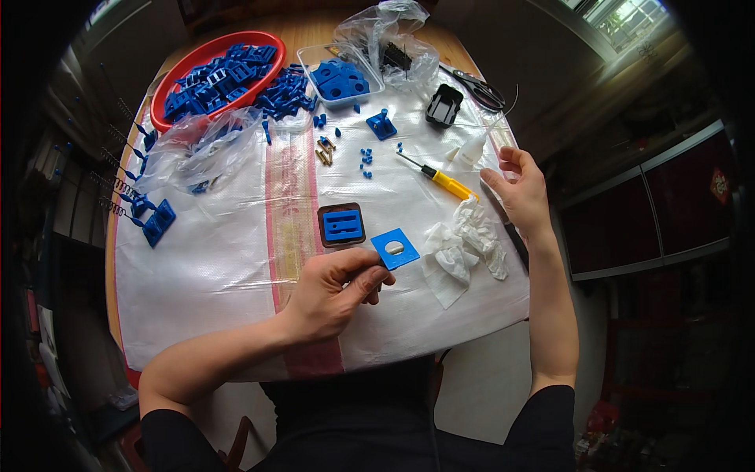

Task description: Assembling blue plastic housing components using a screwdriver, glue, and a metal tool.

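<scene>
On the white sheet-covered table, seen from the head view, the left hand pinches one corner of a blue square plate with a round hole, thumb and forefinger pressed together on it; the plate sits just above the sheet, beside a brown-framed blue block. The right hand hangs spread and empty near the yellow-handled screwdriver and the crumpled white tissue. Risk: a corner-only pinch gives little control, so the plate could twist or drop. Small blue pegs and brass screws lie loose nearby; a sweep of either forearm could scatter them. Whether the plate's far edge touches the sheet cannot be told for certain at this angle.
</scene>
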The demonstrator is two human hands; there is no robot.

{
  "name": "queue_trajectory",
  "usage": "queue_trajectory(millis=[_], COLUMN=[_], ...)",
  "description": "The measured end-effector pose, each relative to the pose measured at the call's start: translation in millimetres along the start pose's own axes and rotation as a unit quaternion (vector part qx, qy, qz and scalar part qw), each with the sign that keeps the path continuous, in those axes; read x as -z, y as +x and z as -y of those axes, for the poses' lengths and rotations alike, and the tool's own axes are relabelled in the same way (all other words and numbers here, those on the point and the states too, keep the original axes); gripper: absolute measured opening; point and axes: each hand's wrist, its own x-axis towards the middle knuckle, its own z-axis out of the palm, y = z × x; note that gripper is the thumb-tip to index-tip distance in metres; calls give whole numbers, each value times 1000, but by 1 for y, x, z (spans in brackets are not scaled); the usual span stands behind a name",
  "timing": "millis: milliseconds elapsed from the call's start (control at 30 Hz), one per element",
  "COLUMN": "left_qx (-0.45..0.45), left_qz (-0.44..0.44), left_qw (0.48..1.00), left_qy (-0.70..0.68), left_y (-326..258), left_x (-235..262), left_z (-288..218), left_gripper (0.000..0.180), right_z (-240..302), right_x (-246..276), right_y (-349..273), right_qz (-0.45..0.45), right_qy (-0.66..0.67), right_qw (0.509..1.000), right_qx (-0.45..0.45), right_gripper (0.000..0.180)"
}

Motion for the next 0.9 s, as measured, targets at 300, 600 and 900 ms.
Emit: queue_trajectory(millis=[300, 600, 900], left_qx=[-135, -162, 1], left_qz=[16, 2, -24], left_qw=[980, 970, 996], left_qy=[148, 181, 83], left_y=[0, 0, -9], left_x=[1, 6, 12], left_z=[14, 9, -31], left_gripper=[17, 20, 11], right_z=[-25, -3, 42], right_x=[-39, -9, 34], right_y=[41, 14, -104], right_qz=[69, -9, 60], right_qy=[111, 51, 178], right_qw=[987, 998, 981], right_qx=[-89, -42, -48], right_gripper=[45, 33, 22])
